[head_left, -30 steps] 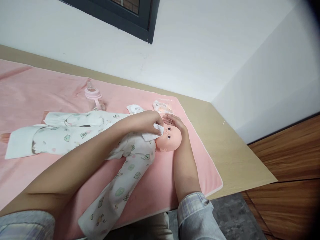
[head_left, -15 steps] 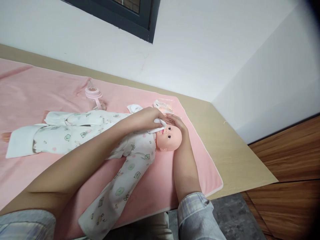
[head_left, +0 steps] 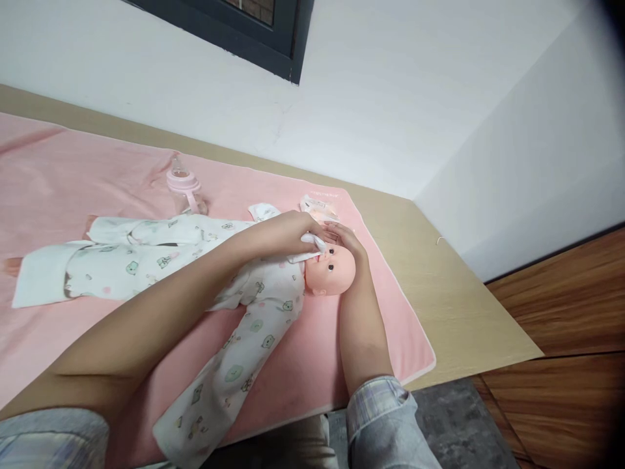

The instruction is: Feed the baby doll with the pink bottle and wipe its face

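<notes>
Writing: faint print on the clear packet [head_left: 319, 206] by the far mat edge, too small to read; no brand legible elsewhere.
Doll: baby doll [head_left: 336, 268] lies on its back on the pink mat [head_left: 58, 176], head toward the mat's right end, dressed in a white printed sleepsuit [head_left: 146, 260].
Left hand: left hand [head_left: 288, 233] pinched around a small white cloth [head_left: 307, 247], pressing it at the doll's mouth and cheek.
Right hand: right hand [head_left: 347, 242] loosely open, fingers cupped over the far side of the doll's head, touching it.
Bottle: pink baby bottle [head_left: 184, 189] upright beyond the sleepsuit, apart from both hands.
Edges: mat's right border falls short of the tan table [head_left: 463, 293] edge; bare tabletop lies right of the doll's head; wall close behind.
Change: a second ago the cloth lay lower, on the chest by the chin; now it is bunched higher, against the mouth. Right hand unchanged.
</notes>
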